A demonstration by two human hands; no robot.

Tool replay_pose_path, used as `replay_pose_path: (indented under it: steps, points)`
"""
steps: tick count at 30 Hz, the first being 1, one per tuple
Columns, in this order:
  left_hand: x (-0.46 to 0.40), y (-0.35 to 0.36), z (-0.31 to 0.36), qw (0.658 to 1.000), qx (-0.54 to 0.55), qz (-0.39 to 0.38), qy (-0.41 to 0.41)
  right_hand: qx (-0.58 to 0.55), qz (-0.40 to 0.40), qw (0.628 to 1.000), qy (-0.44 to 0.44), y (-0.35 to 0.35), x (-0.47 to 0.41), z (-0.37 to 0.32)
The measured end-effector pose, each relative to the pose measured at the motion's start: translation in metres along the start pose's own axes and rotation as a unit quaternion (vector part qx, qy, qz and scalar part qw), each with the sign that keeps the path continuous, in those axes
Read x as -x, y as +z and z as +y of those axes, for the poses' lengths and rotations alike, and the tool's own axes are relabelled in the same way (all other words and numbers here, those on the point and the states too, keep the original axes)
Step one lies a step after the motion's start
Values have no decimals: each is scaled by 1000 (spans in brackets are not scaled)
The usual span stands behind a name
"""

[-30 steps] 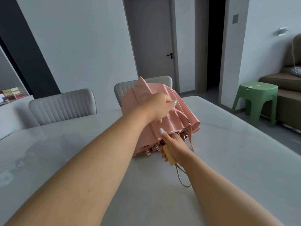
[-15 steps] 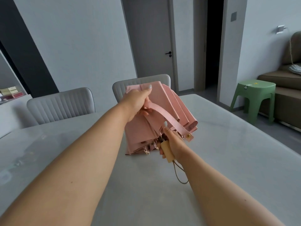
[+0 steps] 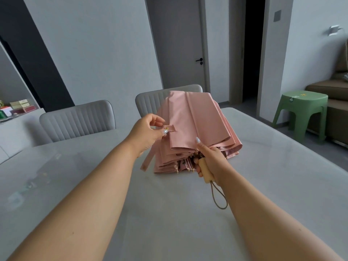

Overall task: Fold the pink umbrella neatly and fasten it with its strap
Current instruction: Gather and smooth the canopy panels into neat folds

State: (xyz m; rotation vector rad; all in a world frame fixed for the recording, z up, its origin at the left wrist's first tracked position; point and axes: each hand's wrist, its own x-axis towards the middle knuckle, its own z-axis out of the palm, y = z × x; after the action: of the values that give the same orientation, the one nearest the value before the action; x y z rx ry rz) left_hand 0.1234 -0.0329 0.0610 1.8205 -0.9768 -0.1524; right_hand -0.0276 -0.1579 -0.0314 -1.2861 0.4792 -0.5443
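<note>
Head view: pink umbrella collapsed, canopy bunched in loose pleats, held low over the grey surface, lower folds about touching it. Right hand clenched round the wooden handle, thumb up against the canopy edge, wrist cord dangling below. Left hand pinching the snap end of the strap at the canopy's left side; a second pink band hanging down toward the surface beside the folds. Versus half a second ago: strap no longer drawn diagonally across the front of the canopy toward the right hand, now out to the left flank; canopy turned, a flat smooth panel facing up. Meaning, probably: strap located and freed, pleats not yet wrapped tight, fastening not done. Next likely needs pleats twisted snug before closing the snap. Grey chairs behind, green stool right.
</note>
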Motion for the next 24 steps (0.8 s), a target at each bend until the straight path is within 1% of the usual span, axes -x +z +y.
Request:
replay_pose_path:
  steps: [2, 4, 7, 10, 14, 16, 18, 20, 22, 24]
  points:
    - [3, 5, 1, 997, 69, -1, -45, 2, 7, 1000, -4, 0, 1, -1]
    - [6, 9, 3, 993, 98, -5, -71, 4, 13, 1000, -5, 1, 2, -2]
    - [6, 9, 1, 992, 90, 7, -87, 8, 17, 1000, -1, 1, 3, -3]
    - [5, 9, -8, 987, 93, 6, -134, 13, 22, 1000, 2, 1, 5, -6]
    - [4, 16, -17, 985, 29, 57, -160, 6, 17, 1000, 7, 4, 8, -9]
    - [6, 24, -15, 979, 26, 51, -194, -3, 11, 1000, 4, 5, 9, -11]
    - [8, 35, -9, 972, 96, 18, -212, -5, 4, 1000, 2, 8, 12, -13]
    - [10, 42, -4, 964, 175, 1, -202, -6, -8, 1000, 1, 11, 15, -16]
    - [10, 48, -4, 958, 220, -2, -182, -13, -31, 999, 2, 14, 18, -20]
    - [9, 50, -3, 951, 252, -19, -180, -24, -60, 998, 10, 16, 21, -22]
